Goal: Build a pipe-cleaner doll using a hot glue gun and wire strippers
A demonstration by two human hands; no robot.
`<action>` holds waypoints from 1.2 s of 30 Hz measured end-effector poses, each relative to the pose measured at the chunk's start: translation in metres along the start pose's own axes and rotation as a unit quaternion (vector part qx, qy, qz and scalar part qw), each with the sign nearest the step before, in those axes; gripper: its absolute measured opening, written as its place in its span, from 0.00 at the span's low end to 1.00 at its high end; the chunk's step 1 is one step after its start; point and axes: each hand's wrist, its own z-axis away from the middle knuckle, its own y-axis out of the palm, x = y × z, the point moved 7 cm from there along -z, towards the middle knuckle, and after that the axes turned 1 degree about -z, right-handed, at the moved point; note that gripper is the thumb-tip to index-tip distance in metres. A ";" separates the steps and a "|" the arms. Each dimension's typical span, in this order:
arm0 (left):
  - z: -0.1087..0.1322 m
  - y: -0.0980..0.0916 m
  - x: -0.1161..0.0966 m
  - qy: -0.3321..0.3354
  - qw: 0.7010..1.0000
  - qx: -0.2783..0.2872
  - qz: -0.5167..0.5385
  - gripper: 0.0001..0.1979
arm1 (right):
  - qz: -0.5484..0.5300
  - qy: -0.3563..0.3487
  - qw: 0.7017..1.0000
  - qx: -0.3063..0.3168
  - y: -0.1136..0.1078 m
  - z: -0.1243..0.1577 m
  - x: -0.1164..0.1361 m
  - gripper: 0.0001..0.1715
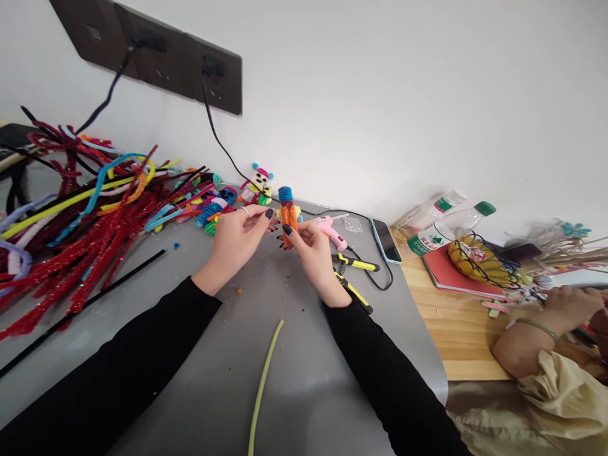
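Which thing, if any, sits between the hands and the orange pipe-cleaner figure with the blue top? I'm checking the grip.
Nothing visible does. The left hand and the right hand both pinch the orange pipe-cleaner figure with the blue top directly, fingertips on it, above the grey table. The pink glue gun lies behind the right hand.

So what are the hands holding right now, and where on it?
Both hands hold a small orange pipe-cleaner figure with a blue top. The right hand pinches its lower orange body; the left hand touches its left side with its fingertips.

fuzzy pipe-cleaner figure, glittery red stems, matt grey table, wooden desk
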 end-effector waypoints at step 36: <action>-0.018 0.006 0.035 -0.092 0.993 0.063 0.037 0.27 | 0.239 0.000 0.812 0.533 0.051 0.074 0.046 0.12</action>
